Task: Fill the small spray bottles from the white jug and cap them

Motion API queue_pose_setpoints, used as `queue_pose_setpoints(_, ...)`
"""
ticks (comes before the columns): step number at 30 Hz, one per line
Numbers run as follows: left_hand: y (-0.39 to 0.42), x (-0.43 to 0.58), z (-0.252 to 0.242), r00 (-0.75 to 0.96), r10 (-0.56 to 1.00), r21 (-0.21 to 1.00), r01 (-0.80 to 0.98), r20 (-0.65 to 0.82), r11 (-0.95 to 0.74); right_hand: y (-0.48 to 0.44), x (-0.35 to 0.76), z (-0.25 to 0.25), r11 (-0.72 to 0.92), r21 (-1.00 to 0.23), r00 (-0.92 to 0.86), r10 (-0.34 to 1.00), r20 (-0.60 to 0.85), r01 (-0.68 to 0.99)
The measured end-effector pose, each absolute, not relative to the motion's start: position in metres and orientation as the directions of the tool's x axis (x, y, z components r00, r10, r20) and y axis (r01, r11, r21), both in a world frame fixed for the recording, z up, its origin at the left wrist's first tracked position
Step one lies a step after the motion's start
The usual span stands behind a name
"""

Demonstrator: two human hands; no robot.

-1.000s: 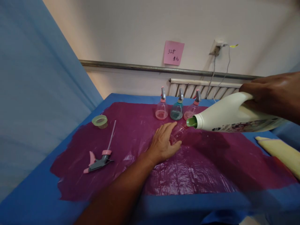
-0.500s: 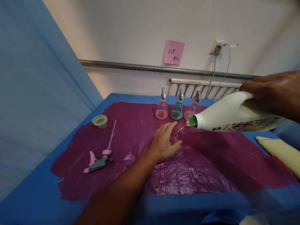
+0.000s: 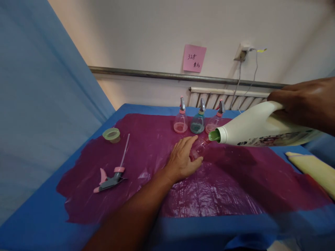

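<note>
My left hand point(image 3: 183, 158) is wrapped round a clear spray bottle without its top point(image 3: 199, 148), which leans to the right. Gripped by its handle in my right hand point(image 3: 303, 101) is a large cream detergent jug point(image 3: 251, 127), tipped to the left. The jug's green spout point(image 3: 215, 136) meets the mouth of the clear bottle; whether liquid runs out I cannot tell. A pink and grey spray trigger point(image 3: 112, 181) with its thin tube lies at left on the purple plastic sheet point(image 3: 146, 150). A pale green cap point(image 3: 111, 135) sits farther back.
Behind my left hand stand a pink spray bottle point(image 3: 180, 123), a teal spray bottle point(image 3: 198, 123) and another pink spray bottle point(image 3: 214, 122). A yellow object point(image 3: 311, 169) lies at right. The blue-covered table point(image 3: 183, 230) meets a wall with a metal rail point(image 3: 157, 74); a blue curtain point(image 3: 47, 104) hangs left.
</note>
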State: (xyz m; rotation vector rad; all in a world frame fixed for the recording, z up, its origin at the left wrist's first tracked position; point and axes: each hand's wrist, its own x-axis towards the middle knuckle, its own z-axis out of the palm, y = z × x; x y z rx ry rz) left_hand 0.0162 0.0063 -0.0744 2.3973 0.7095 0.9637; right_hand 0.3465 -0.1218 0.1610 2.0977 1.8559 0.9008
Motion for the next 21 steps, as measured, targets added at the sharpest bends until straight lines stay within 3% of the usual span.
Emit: queue_pose_setpoints(21,0.004,0.015,-0.069,0.628,0.625,0.597,0.3,0.463,-0.744,-0.1216,0.3458,0.163,-0.159,0.54,-0.025,0.948,0.317,0.827)
